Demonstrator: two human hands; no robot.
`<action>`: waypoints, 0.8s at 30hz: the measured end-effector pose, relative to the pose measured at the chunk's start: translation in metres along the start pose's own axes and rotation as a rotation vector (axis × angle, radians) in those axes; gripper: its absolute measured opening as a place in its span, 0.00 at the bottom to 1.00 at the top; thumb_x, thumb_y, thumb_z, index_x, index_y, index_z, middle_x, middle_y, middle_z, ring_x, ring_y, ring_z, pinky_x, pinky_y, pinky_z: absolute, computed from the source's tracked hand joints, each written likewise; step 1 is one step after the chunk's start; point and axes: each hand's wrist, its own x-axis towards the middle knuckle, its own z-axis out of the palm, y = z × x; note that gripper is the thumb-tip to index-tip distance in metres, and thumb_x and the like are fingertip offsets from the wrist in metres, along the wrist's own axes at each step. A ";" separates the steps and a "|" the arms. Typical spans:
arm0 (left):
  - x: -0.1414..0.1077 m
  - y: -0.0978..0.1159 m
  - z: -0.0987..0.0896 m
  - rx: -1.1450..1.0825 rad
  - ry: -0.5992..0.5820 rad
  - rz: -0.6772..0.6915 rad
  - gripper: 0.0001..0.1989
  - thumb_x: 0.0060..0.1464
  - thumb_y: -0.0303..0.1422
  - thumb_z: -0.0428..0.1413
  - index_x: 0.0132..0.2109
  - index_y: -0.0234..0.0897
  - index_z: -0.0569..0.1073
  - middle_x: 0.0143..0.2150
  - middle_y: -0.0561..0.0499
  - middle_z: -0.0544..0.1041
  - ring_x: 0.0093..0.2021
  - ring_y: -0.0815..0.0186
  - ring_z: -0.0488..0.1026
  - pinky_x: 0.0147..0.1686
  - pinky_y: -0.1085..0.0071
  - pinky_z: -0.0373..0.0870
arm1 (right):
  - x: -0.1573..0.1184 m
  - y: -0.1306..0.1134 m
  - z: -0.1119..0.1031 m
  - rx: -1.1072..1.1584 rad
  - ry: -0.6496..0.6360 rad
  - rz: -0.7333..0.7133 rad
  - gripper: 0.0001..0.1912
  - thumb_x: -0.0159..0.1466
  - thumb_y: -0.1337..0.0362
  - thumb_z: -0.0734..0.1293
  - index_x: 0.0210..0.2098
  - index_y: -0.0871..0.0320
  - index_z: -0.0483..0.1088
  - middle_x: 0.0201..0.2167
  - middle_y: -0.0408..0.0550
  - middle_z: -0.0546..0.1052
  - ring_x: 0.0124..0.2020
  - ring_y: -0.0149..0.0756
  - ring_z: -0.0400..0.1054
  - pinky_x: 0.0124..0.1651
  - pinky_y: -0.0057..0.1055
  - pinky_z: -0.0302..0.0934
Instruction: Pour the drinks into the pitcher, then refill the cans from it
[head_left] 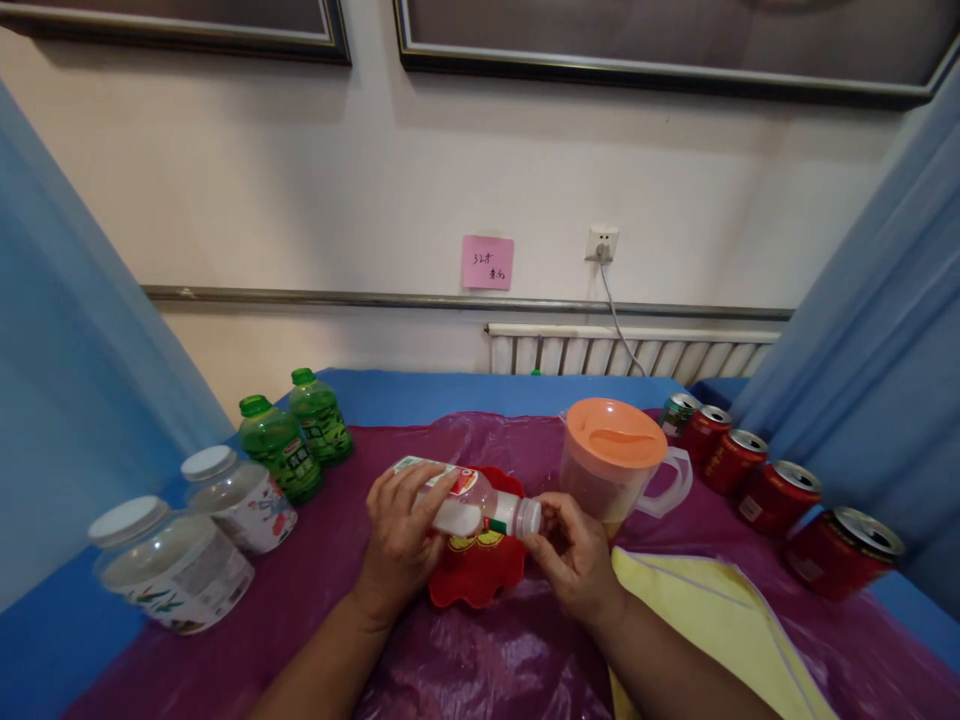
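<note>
My left hand (401, 530) is wrapped round the body of a clear plastic bottle (491, 505) with a red and white label. The bottle lies nearly sideways in the air, its neck pointing right. At the neck end, the fingers of my right hand (574, 555) are pinched beside the whitish cap (529, 518); whether they hold anything small is hidden. Below the bottle is a red scalloped mat (476, 580) with a yellow pattern, partly covered by it.
Two white-lidded jars (199, 570) and two green bottles (281, 450) stand left. A pitcher (604, 480) with an orange lid, a yellow cloth (705, 610) and a row of several cans (784, 495) are right. Purple plastic (315, 580) covers the table.
</note>
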 end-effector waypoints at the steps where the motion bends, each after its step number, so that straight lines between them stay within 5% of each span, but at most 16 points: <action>1: 0.000 0.000 0.000 -0.006 -0.009 0.005 0.27 0.57 0.25 0.56 0.63 0.44 0.68 0.54 0.42 0.77 0.56 0.51 0.72 0.62 0.50 0.59 | 0.000 0.000 -0.001 -0.008 -0.002 -0.003 0.14 0.68 0.55 0.67 0.48 0.56 0.69 0.32 0.43 0.76 0.30 0.32 0.69 0.34 0.27 0.64; 24: -0.003 -0.003 0.006 -0.133 -0.093 -0.061 0.28 0.54 0.22 0.54 0.62 0.44 0.67 0.55 0.43 0.75 0.57 0.52 0.69 0.61 0.49 0.58 | -0.002 0.007 0.002 -0.031 -0.021 -0.059 0.11 0.66 0.61 0.70 0.48 0.54 0.71 0.30 0.41 0.76 0.28 0.30 0.68 0.31 0.25 0.63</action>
